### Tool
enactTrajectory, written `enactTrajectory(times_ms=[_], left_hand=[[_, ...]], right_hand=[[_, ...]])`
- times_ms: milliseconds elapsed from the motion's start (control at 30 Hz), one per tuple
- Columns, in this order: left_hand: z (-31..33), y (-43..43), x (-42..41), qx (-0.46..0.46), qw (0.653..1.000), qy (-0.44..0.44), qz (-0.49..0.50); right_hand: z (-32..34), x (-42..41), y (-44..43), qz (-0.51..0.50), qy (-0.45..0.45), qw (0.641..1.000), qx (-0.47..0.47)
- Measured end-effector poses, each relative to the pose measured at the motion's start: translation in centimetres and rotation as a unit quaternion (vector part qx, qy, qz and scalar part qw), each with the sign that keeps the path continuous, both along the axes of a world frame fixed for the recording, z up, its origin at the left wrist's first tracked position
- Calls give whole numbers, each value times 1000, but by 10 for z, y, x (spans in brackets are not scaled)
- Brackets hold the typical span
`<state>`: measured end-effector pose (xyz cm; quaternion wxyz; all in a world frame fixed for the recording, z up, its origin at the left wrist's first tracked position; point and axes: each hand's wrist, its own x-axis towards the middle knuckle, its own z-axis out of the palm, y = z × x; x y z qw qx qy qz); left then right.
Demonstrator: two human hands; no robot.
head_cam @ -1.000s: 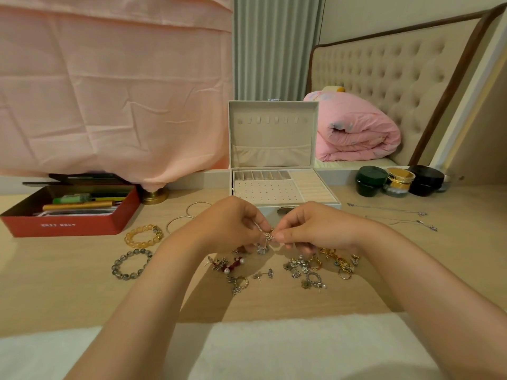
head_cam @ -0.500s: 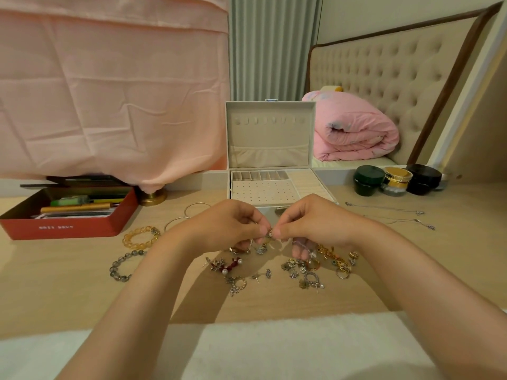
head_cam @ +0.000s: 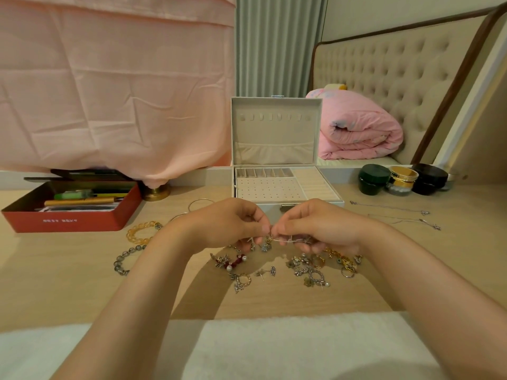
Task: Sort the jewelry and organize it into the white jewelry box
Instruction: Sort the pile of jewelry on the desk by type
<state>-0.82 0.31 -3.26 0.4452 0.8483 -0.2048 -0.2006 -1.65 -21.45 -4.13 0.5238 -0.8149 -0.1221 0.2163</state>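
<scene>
Nearest the camera, the person's forearms are reaching over a pale fluffy cloth (head_cam: 274,346) and meeting above the wooden table (head_cam: 55,283). The left hand (head_cam: 233,223) and right hand (head_cam: 318,226) are both pinching one small silver piece (head_cam: 288,239) between thumb and fingertips, their knuckles almost touching. A second ago it was dangling below the fingers. Now it is being drawn out sideways under the right hand, which is probably untangling or unclasping, so nothing is heading for the box yet.

Just beneath the hands, loose earrings and rings (head_cam: 307,270) are lying scattered, with a red-beaded piece (head_cam: 236,263) to their left. Further left, a grey bead bracelet (head_cam: 123,260) and an amber bracelet (head_cam: 140,233) are waiting, and thin chains (head_cam: 389,208) are lying off to the right.

Beyond them, the white jewelry box (head_cam: 270,189) is standing open with its lid upright. Its trays are looking unfilled, so the sorting is seemingly at an early stage.
</scene>
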Motion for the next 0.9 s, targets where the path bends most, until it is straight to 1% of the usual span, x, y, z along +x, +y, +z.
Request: enactTrajectory(times_ms=[133,400,500,667,800,900], left_hand=[[-3,-1,1,-2,1000,-2,3],[-5,-4,1,3,999,31,5],[-6,-5,1,10,1000,14,12],[2,-2,1,42,996,-59,54],[9,5,2,79,991,-80,68],[13,13,4,99,990,-75,64]], right_hand=[[1,-3,1,12,-29,998,-59],[4,-1,3,-21,-79,995,-49],[7,-2,3,-33,-84,996,-26],[11,-1,1,-51,-115,990,-59],[12,-2,0,-40,-137,988,-65],[13,-2,-2,-48,-143,987,-58]])
